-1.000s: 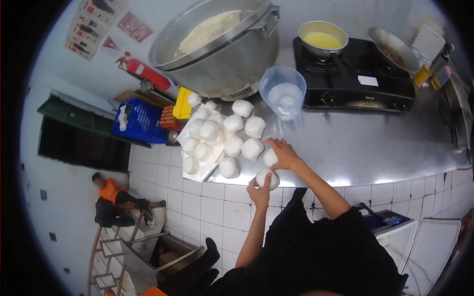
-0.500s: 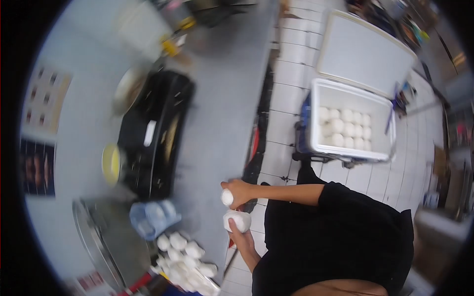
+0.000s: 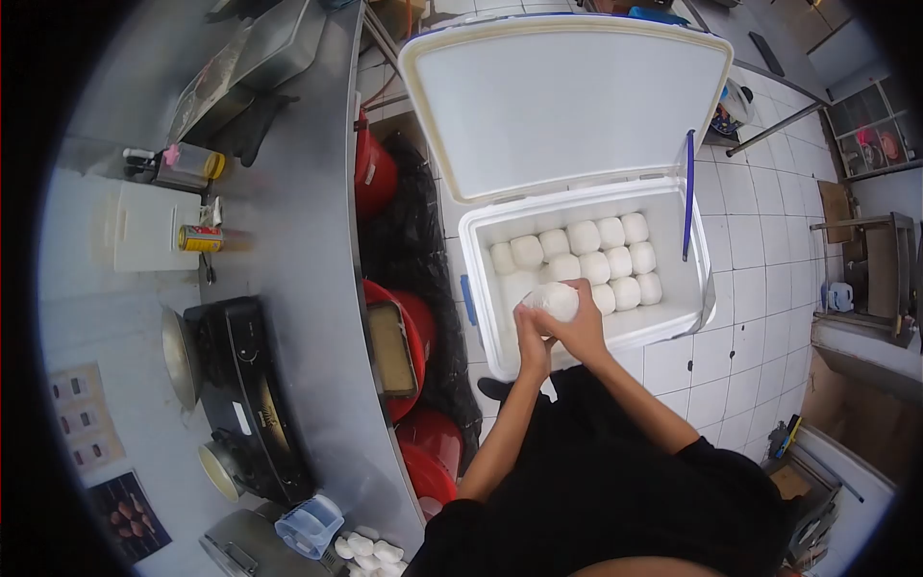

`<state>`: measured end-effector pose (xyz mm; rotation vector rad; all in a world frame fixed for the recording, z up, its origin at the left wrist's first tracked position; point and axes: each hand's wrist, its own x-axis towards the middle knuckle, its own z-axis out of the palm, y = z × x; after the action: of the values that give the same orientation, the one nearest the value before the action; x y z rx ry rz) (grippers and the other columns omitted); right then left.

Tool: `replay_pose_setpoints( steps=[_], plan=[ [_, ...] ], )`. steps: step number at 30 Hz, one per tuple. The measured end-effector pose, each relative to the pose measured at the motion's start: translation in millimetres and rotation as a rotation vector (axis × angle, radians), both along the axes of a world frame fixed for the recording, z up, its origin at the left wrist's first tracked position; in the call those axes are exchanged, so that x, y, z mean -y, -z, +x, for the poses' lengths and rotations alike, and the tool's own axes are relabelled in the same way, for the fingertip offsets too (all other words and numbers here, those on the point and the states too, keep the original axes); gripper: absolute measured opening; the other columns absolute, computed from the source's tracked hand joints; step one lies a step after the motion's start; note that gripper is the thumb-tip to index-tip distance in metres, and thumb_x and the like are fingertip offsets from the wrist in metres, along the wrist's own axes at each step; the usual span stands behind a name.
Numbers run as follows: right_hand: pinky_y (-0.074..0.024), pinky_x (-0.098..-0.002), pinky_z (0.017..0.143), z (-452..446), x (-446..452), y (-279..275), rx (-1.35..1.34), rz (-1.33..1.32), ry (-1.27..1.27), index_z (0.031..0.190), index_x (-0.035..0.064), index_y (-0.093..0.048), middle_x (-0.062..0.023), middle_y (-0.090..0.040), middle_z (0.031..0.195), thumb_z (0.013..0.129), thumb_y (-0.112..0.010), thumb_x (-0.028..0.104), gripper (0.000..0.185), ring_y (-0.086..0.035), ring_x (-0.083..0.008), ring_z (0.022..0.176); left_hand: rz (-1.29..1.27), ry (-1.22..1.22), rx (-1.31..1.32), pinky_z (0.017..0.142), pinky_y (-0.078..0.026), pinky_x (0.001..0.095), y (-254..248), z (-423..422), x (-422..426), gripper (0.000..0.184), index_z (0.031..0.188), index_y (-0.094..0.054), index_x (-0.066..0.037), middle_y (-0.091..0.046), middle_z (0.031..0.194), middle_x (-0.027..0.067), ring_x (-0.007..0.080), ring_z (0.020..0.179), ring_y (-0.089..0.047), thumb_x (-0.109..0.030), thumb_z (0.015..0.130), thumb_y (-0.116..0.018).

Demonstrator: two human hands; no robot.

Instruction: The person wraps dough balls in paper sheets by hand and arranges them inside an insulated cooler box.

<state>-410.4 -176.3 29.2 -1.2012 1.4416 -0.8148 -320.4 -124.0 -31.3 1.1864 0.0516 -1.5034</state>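
Observation:
Cupped between both hands is a smooth white round bundle (image 3: 556, 300), over the near wall of a white-lined cooler (image 3: 469, 245). My left hand (image 3: 532, 344) closes on its lower left side. My right hand (image 3: 583, 327) wraps its right side, with the fingers partly hidden. Inside the cooler, similar white balls (image 3: 583, 237) lie packed in rows, and the held bundle covers part of the nearer ones. What the bundle is made of I cannot tell.
The cooler lid (image 3: 567, 106) stands raised behind it. To the left runs a steel counter (image 3: 308, 240) with a black stove (image 3: 252, 385), a clear blue jug (image 3: 310, 526) and more white pieces (image 3: 370, 553). Red tubs (image 3: 423, 327) sit underneath.
The view has turned from the counter to the cooler. Both hands have moved from the counter's edge to above the cooler and come together around the white bundle.

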Motion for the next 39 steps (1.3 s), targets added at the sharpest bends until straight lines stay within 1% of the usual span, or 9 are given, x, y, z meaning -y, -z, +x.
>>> replay_pose_setpoints(
  steps=[5, 8, 14, 20, 23, 26, 32, 35, 39],
  plan=[
    [-0.0361, -0.0549, 0.096, 8, 1, 79, -0.451, 0.105, -0.081, 0.127, 0.003, -0.044, -0.0254, -0.045, 0.126, 0.084, -0.068, 0.04, 0.062, -0.045, -0.0421, 0.114, 0.132, 0.009, -0.104, 0.097, -0.045, 0.0427, 129, -4, 16, 0.067, 0.133, -0.043, -0.005, -0.052, 0.129, 0.0132, 0.0231, 0.119, -0.051, -0.053, 0.091, -0.06],
    [-0.033, -0.0586, 0.097, 12, -6, 153, -0.385, 0.279, -0.138, 0.134, 0.0048, -0.04, -0.0241, -0.038, 0.13, 0.088, -0.059, 0.045, 0.064, -0.039, -0.0448, 0.117, 0.294, 0.277, 0.014, 0.098, -0.044, 0.0521, 137, 17, 36, 0.107, 0.145, -0.025, 0.001, -0.041, 0.141, 0.0198, 0.0325, 0.131, -0.042, -0.054, 0.072, -0.08],
    [-0.0347, -0.0543, 0.098, -16, 19, 179, -0.457, 0.274, -0.281, 0.135, 0.0062, -0.042, -0.021, -0.04, 0.13, 0.086, -0.061, 0.03, 0.058, -0.04, -0.042, 0.117, 0.654, 0.379, 0.312, 0.094, -0.047, 0.0505, 156, 22, 75, 0.105, 0.142, -0.032, 0.001, -0.048, 0.135, 0.019, 0.0327, 0.119, -0.053, -0.051, 0.068, -0.084],
    [-0.0393, -0.0431, 0.092, -74, 45, 176, -0.458, -0.08, -0.14, 0.125, 0.0048, -0.05, -0.0154, -0.053, 0.117, 0.084, -0.064, 0.011, 0.044, -0.047, -0.0321, 0.108, 0.382, 0.193, 0.362, 0.093, -0.048, 0.0409, 260, 22, 67, 0.09, 0.135, -0.047, 0.006, -0.057, 0.124, 0.0199, 0.0305, 0.111, -0.058, -0.05, 0.073, -0.081],
    [-0.0439, -0.0377, 0.081, -90, 44, 186, -0.412, 0.031, -0.141, 0.123, 0.0042, -0.051, -0.0127, -0.054, 0.115, 0.085, -0.064, 0.01, 0.041, -0.049, -0.027, 0.105, 0.447, 0.393, 1.037, 0.097, -0.046, 0.0409, 263, 13, 64, 0.083, 0.131, -0.052, 0.01, -0.057, 0.124, 0.0254, 0.0359, 0.114, -0.057, -0.053, 0.08, -0.074],
    [-0.0465, -0.0344, 0.074, -87, 43, 186, -0.375, 0.169, -0.136, 0.124, 0.0038, -0.05, -0.0109, -0.055, 0.114, 0.086, -0.063, 0.008, 0.04, -0.05, -0.0231, 0.104, 0.616, 0.37, 1.21, 0.1, -0.044, 0.0445, 253, 3, 69, 0.076, 0.128, -0.057, 0.005, -0.058, 0.124, 0.0299, 0.0405, 0.115, -0.056, -0.056, 0.084, -0.068],
    [-0.0442, -0.0404, 0.099, -73, 49, 190, -0.085, 0.231, -0.122, 0.135, 0.0028, -0.04, -0.0156, -0.049, 0.134, 0.09, -0.057, 0.003, 0.048, -0.048, -0.0311, 0.126, 0.691, 0.523, 0.843, 0.099, -0.045, 0.0401, 208, 9, 92, 0.065, 0.126, -0.061, -0.002, -0.067, 0.11, 0.0246, 0.037, 0.108, -0.062, -0.053, 0.086, -0.067],
    [-0.0347, -0.0436, 0.111, -71, 44, 197, -0.095, 0.209, -0.196, 0.141, 0.0023, -0.033, -0.0188, -0.04, 0.146, 0.091, -0.055, 0.001, 0.055, -0.039, -0.0354, 0.137, 0.484, 0.681, 0.572, 0.098, -0.046, 0.0362, 205, 30, 88, 0.068, 0.133, -0.055, -0.002, -0.064, 0.121, 0.0186, 0.0303, 0.113, -0.06, -0.043, 0.082, -0.076],
    [-0.0299, -0.0448, 0.114, -72, 46, 194, -0.045, 0.241, -0.229, 0.145, 0.0029, -0.027, -0.0197, -0.034, 0.15, 0.091, -0.054, 0.0, 0.061, -0.035, -0.0362, 0.14, 0.28, 0.503, 0.37, 0.1, -0.045, 0.0338, 214, 26, 71, 0.076, 0.139, -0.046, -0.002, -0.057, 0.131, 0.0135, 0.0237, 0.118, -0.056, -0.027, 0.078, -0.082]
  ],
)
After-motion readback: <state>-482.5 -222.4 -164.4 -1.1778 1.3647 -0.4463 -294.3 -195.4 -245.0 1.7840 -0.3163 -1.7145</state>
